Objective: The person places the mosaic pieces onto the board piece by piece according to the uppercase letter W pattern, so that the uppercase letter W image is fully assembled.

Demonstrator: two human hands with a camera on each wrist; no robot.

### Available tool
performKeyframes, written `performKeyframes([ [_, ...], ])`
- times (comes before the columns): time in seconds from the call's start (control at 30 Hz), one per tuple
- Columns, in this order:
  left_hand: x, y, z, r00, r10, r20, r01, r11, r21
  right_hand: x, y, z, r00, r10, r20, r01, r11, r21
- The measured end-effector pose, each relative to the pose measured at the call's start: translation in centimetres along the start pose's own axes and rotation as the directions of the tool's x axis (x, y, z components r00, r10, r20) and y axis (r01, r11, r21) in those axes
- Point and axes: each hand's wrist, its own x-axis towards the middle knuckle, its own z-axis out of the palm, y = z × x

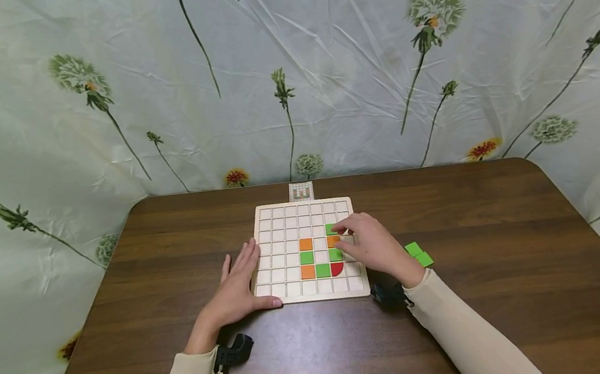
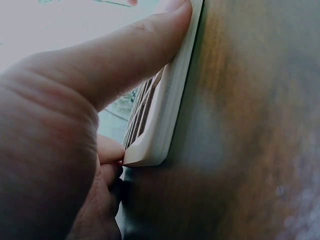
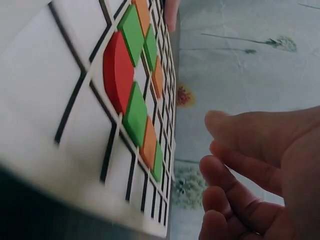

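A pale wooden grid board lies on the brown table. Along its left edge and front left corner rests my left hand, fingers spread and fairly straight, its thumb on the front rim in the left wrist view. Over the right part of the board hovers my right hand, loosely bent and holding nothing, fingertips close to the uppermost green tile. Below that tile sit an orange tile, another green tile and a red rounded tile. More green and orange tiles continue to the left, forming a U.
Two loose green tiles lie on the table right of the board, beside my right wrist. A small patterned card is behind the board's far edge. A flower-printed curtain hangs behind the table.
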Motion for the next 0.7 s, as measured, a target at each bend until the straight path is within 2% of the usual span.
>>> performKeyframes([
  [0.23, 0.1, -0.1, 0.0, 1.000, -0.006, 0.003, 0.006, 1.000, 0.004, -1.8, 1.7, -1.5, 0.998, 0.050, -0.033, -0.050, 0.998, 0.023],
  [0.7, 0.1, -0.1, 0.0, 1.000, -0.011, 0.008, 0.011, 1.000, 0.012, -5.2, 4.9, -3.8, 0.992, 0.108, -0.071, -0.109, 0.994, -0.017],
])
